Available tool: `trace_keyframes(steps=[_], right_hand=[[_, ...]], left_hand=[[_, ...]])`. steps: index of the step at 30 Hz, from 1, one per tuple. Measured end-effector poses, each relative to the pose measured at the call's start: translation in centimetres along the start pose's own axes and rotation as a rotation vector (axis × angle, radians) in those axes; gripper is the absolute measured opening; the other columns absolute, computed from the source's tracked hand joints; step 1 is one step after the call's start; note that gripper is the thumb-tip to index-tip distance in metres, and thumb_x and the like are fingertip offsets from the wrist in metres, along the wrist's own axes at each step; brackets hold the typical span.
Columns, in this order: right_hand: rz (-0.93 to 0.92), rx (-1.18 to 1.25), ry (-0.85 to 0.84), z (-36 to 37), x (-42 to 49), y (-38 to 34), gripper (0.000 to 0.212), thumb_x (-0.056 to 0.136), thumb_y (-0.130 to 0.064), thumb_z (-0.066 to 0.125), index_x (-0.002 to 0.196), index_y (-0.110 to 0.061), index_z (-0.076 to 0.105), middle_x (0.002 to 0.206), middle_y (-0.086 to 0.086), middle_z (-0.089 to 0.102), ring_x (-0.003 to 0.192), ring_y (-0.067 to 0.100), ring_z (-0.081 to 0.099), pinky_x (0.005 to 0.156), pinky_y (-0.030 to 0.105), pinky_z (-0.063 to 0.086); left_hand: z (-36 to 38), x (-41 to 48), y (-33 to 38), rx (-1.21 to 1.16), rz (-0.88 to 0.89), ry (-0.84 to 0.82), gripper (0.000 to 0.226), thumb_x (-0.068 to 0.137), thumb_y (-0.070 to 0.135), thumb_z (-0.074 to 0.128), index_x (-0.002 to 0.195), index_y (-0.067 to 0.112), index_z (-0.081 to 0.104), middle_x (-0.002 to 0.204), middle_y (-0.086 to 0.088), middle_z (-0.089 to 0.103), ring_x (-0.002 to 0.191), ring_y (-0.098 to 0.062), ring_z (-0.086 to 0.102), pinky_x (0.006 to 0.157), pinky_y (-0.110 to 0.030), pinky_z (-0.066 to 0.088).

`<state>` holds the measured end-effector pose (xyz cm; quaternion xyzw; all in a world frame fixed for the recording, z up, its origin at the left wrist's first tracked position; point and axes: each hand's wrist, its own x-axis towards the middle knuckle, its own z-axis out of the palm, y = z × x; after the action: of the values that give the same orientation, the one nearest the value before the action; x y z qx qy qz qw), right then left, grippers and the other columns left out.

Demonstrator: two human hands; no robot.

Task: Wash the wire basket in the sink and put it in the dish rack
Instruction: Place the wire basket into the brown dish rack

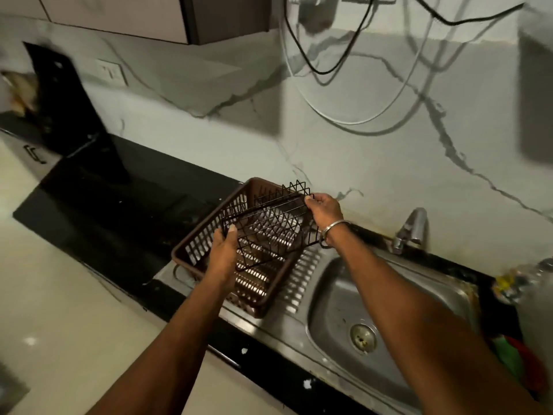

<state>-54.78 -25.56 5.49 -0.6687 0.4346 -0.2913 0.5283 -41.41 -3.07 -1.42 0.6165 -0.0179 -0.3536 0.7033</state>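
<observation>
Holding the wire basket point(269, 223) by two opposite corners, the person has it tilted in the middle of the frame, directly over the brown dish rack point(191, 247) that sits on the ribbed drainboard of the sink point(389, 295). The left grip point(223, 253) pinches the near-left corner, thumb on top of the wire and fingers beneath. The right grip point(324, 211) curls round the far-right edge, close to the wall. The basket's lower side dips inside the rack, though I cannot tell whether it touches the rack floor. The tap point(411, 229), right of centre, shows no running water, and the basket is apart from the basin at lower right. This reads as the last step: setting the basket in the rack, not washing it. The next move calls for levelling the basket, lining its long side with the rack's walls and lowering it until it rests flat. Both grips can then spread. The black bench point(119, 205) runs off to the left.
</observation>
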Motion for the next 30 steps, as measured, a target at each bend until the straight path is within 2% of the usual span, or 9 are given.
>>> trace_keyframes(steps=[2, 5, 9, 13, 18, 21, 24, 28, 30], right_hand=[[-0.024, -0.034, -0.059, 1.6, 1.7, -0.4, 0.023, 0.098, -0.027, 0.069, 0.117, -0.014, 0.070, 0.103, -0.003, 0.069, 0.096, 0.014, 0.063, 0.086, 0.024, 0.046], [-0.068, -0.112, -0.132, 3.7, 4.6, -0.3, 0.013, 0.097, -0.032, 0.070, 0.109, -0.025, 0.070, 0.102, -0.004, 0.071, 0.099, 0.018, 0.066, 0.091, 0.030, 0.052], [-0.081, -0.216, -0.228, 6.5, 8.7, 0.9, 0.029, 0.093, -0.039, 0.070, 0.116, -0.022, 0.075, 0.109, -0.002, 0.076, 0.104, 0.019, 0.070, 0.100, 0.041, 0.056], [-0.068, -0.300, -0.310, 8.4, 10.9, 0.7, 0.035, 0.094, -0.039, 0.071, 0.124, -0.022, 0.074, 0.116, 0.003, 0.075, 0.108, 0.021, 0.069, 0.102, 0.039, 0.054], [-0.074, -0.443, -0.399, 9.9, 12.8, 1.6, 0.039, 0.097, -0.031, 0.070, 0.134, -0.018, 0.069, 0.133, 0.004, 0.068, 0.121, 0.023, 0.064, 0.109, 0.033, 0.047], [-0.047, -0.483, -0.435, 10.9, 13.7, 3.2, 0.041, 0.098, -0.029, 0.069, 0.136, -0.017, 0.067, 0.137, 0.007, 0.066, 0.122, 0.023, 0.063, 0.108, 0.033, 0.047], [-0.014, -0.526, -0.470, 11.9, 14.3, 4.9, 0.043, 0.097, -0.028, 0.069, 0.138, -0.015, 0.065, 0.137, 0.010, 0.066, 0.123, 0.025, 0.063, 0.109, 0.035, 0.048], [0.013, -0.559, -0.527, 12.9, 14.6, 6.3, 0.050, 0.098, -0.025, 0.070, 0.144, -0.012, 0.059, 0.147, 0.012, 0.058, 0.133, 0.028, 0.056, 0.113, 0.033, 0.042], [0.021, -0.550, -0.545, 13.2, 14.7, 6.8, 0.051, 0.098, -0.023, 0.070, 0.146, -0.012, 0.057, 0.152, 0.010, 0.053, 0.138, 0.028, 0.052, 0.116, 0.034, 0.040]], left_hand=[[-0.6, 0.7, 0.0, -0.040, -0.019, 0.024, 0.088, 0.070, 0.075, 0.075, 0.148, 0.048, 0.045, 0.152, -0.007, 0.057, 0.129, -0.037, 0.064, 0.102, -0.066, 0.052], [-1.3, 0.9, 0.4, -0.105, -0.075, 0.079, 0.099, 0.053, 0.079, 0.088, 0.140, 0.053, 0.050, 0.149, -0.008, 0.058, 0.128, -0.039, 0.064, 0.098, -0.069, 0.053], [-0.7, -0.4, 1.5, -0.075, -0.108, 0.167, 0.077, 0.079, 0.053, 0.080, 0.147, 0.044, 0.044, 0.147, -0.011, 0.056, 0.128, -0.039, 0.061, 0.100, -0.067, 0.053], [0.2, 0.2, 1.0, -0.121, -0.143, 0.225, 0.060, 0.091, 0.036, 0.078, 0.142, 0.030, 0.048, 0.135, -0.012, 0.064, 0.122, -0.038, 0.064, 0.100, -0.067, 0.053], [1.0, 2.2, -0.7, -0.041, -0.190, 0.260, 0.055, 0.081, 0.029, 0.084, 0.129, 0.014, 0.060, 0.123, -0.012, 0.073, 0.115, -0.034, 0.070, 0.099, -0.061, 0.056], [1.7, 3.3, -1.7, -0.030, -0.207, 0.287, 0.032, 0.091, 0.012, 0.079, 0.120, 0.004, 0.066, 0.115, -0.017, 0.076, 0.108, -0.035, 0.073, 0.096, -0.057, 0.059], [1.9, 4.7, -3.1, -0.023, -0.257, 0.324, 0.038, 0.090, 0.010, 0.081, 0.123, 0.002, 0.064, 0.113, -0.017, 0.075, 0.105, -0.035, 0.073, 0.089, -0.050, 0.062], [2.4, 5.4, -3.4, -0.009, -0.339, 0.371, 0.026, 0.095, 0.009, 0.075, 0.118, 0.001, 0.068, 0.117, -0.018, 0.075, 0.107, -0.034, 0.071, 0.087, -0.043, 0.060], [2.5, 5.5, -3.6, 0.018, -0.377, 0.383, 0.017, 0.099, 0.006, 0.070, 0.113, -0.003, 0.066, 0.111, -0.019, 0.071, 0.095, -0.028, 0.067, 0.087, -0.043, 0.059]])
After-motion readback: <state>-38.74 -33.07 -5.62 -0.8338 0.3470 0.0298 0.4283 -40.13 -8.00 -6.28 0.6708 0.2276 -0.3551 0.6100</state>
